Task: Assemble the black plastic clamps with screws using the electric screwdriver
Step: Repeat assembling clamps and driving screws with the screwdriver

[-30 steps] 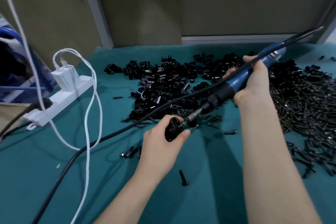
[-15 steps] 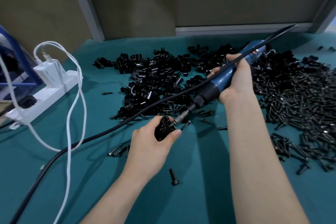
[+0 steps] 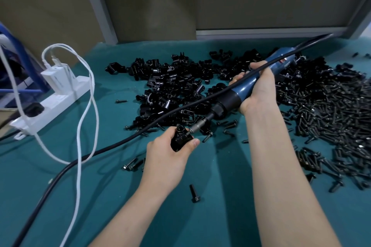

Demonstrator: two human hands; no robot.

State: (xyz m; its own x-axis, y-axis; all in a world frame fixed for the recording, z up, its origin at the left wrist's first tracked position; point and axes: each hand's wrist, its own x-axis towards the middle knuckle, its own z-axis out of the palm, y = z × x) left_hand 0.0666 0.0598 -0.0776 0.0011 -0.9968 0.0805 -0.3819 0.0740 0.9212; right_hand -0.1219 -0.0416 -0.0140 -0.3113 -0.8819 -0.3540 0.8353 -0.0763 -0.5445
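Observation:
My left hand [image 3: 166,156] grips a black plastic clamp [image 3: 180,138] just above the green table. A screw [image 3: 187,131] sticks out of the clamp's side, and the metal bit of the blue electric screwdriver [image 3: 247,92] is pressed on its head. My right hand [image 3: 256,88] wraps around the screwdriver's blue body, tilted down to the left. The tool's black cable [image 3: 112,144] arcs from its rear over my left hand and off to the lower left.
A pile of black clamps [image 3: 170,86] lies behind my hands, and a big heap of black screws [image 3: 329,118] covers the right. Loose screws [image 3: 194,193] dot the green cloth [image 3: 112,202]. A white power strip [image 3: 50,110] with a white cable sits at the left.
The view has shifted a little while both hands keep the same grip. The bit stays on the screw at the clamp.

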